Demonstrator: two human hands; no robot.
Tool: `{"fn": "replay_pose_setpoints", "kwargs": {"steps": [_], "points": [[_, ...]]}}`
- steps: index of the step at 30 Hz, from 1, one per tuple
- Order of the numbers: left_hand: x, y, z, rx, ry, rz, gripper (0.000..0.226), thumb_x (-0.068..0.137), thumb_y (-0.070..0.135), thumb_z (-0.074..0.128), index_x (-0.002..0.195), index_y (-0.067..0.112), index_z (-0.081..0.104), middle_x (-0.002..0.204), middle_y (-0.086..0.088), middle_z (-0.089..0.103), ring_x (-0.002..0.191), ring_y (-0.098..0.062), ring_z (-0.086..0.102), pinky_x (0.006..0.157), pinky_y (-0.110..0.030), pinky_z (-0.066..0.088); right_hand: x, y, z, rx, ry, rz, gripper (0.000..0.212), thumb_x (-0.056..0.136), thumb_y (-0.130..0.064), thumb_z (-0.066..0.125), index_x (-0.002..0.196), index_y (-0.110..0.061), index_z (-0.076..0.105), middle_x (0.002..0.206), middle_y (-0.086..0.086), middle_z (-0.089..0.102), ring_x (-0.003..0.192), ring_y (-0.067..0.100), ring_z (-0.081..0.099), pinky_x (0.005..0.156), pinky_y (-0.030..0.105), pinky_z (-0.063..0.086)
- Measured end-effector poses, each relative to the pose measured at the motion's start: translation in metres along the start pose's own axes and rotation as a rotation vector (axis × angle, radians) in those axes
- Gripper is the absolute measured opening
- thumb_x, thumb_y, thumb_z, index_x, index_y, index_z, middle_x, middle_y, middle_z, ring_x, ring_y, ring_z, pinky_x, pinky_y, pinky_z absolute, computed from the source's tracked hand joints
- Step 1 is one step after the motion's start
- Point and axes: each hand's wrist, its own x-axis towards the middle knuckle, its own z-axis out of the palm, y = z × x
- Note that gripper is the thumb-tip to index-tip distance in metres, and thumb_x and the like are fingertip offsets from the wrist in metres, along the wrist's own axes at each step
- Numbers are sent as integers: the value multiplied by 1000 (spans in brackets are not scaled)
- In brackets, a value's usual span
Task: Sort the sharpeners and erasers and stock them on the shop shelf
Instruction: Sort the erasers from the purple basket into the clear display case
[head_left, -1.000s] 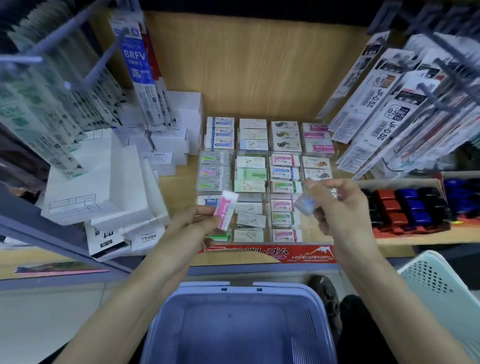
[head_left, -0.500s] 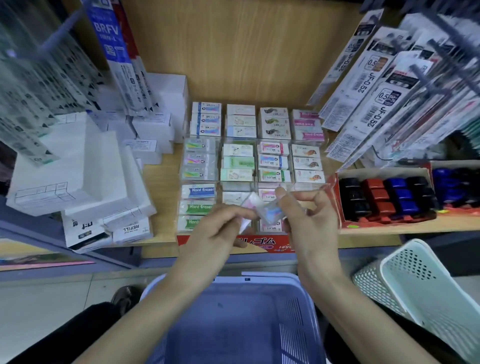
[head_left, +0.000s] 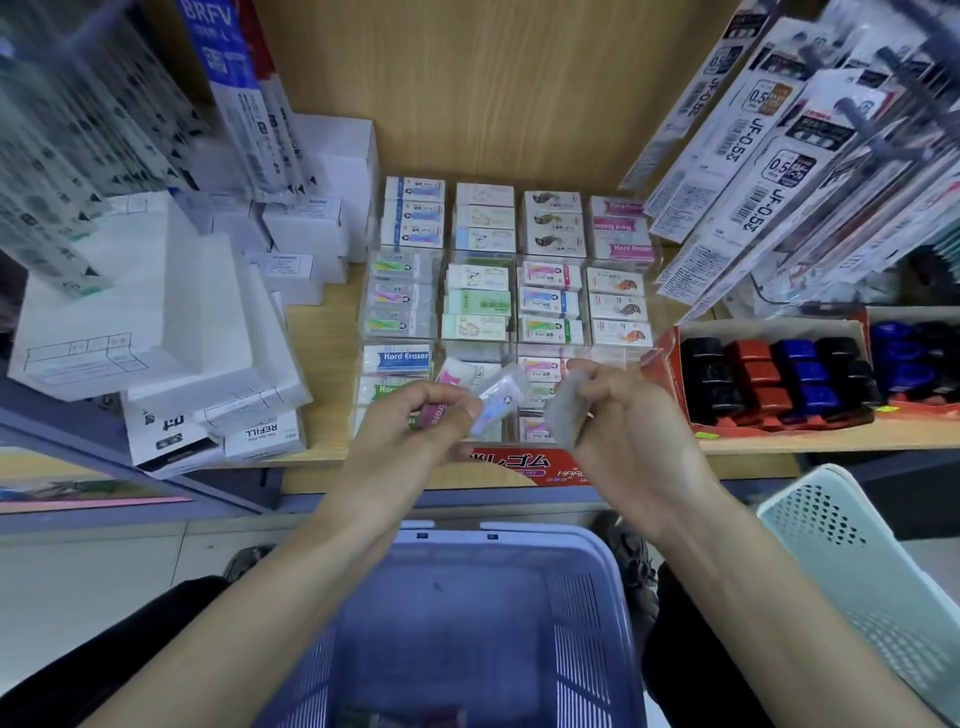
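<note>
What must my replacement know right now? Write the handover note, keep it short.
Left hand grips a pink-labelled eraser and a clear-wrapped eraser.
Right hand holds a blurred pale packet.
Eraser tray on the shelf is mostly filled; its front rows behind the hands are hidden.
Left to do: slot the held pieces, then check the blue basket.

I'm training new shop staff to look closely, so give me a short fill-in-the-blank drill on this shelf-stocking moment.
The left hand pinches an eraser with a ____ sleeve.
The right hand, gripping a blurred grey packet, is the hand nearer the red box of ____.
That box stands to the ____ of the eraser tray.
Blue print on one stocked eraser reads "Hard ____".
Missing: pink; sharpeners; right; Eraser.
</note>
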Motion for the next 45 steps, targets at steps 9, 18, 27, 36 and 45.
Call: {"fn": "replay_pose_setpoints", "kwargs": {"steps": [9,18,27,36,45], "points": [[-2,9,-1,-175,-70,9,20,76,20,66,91,7,64,83,0,71,74,-19,72,63,-18,54,2,11,-2,-254,124,-239,17,75,-4,70,85,-11,59,80,6,69,71,15,61,70,25,48],[0,14,0,-335,-95,-118,21,86,11,61,104,1,65,95,-13,70,80,-18,69,66,-21,56,-4,30,3,-617,170,-432,24,77,-17,75,74,-13,52,55,-16,59,55,-1,56,56,11,44],[-3,4,6,-252,-48,-177,11,89,16,61,92,9,70,97,-9,73,79,-16,71,64,-21,56,-8,36,2,-627,0,-343,20,87,-6,64,100,-21,64,102,1,66,62,13,65,60,18,51],[-5,-1,11,-258,2,-206,18,90,24,60,85,8,66,93,-14,69,73,-20,71,62,-24,58,-10,35,-7,-589,80,-345,10,84,-8,67,88,-17,64,89,1,68,58,10,64,60,19,50],[-5,-9,19,-161,-143,-140,54,58,42,71,97,4,69,100,-15,68,87,-20,68,66,-20,54,-12,33,-32,-670,-38,-355,20,82,-14,69,96,-19,56,83,-14,61,67,15,66,54,23,50]]}}
